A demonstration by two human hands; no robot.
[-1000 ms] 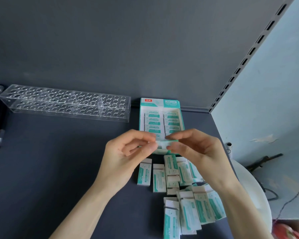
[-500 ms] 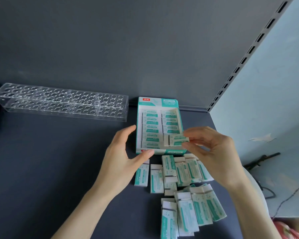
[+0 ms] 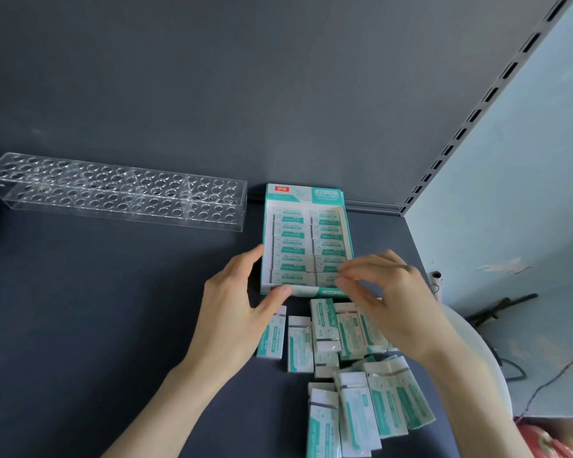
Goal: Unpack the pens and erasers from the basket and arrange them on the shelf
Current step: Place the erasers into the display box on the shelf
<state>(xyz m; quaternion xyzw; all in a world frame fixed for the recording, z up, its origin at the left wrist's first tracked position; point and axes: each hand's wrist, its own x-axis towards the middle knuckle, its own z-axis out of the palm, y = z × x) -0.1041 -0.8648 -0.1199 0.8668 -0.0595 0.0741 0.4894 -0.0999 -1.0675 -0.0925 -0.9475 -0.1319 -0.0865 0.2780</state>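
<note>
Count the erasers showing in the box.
10 erasers in the box: five per column, left and right, one partly behind fingers. Lower layers may be hidden.

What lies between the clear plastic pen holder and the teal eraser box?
Head view: only bare dark shelf between the clear plastic pen holder and the teal eraser box.

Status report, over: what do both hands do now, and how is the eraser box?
Left hand braces eraser box at near left corner. Right hand over near right slot, blurred, grip unclear. Loose erasers lie in front, none blocking.
</note>
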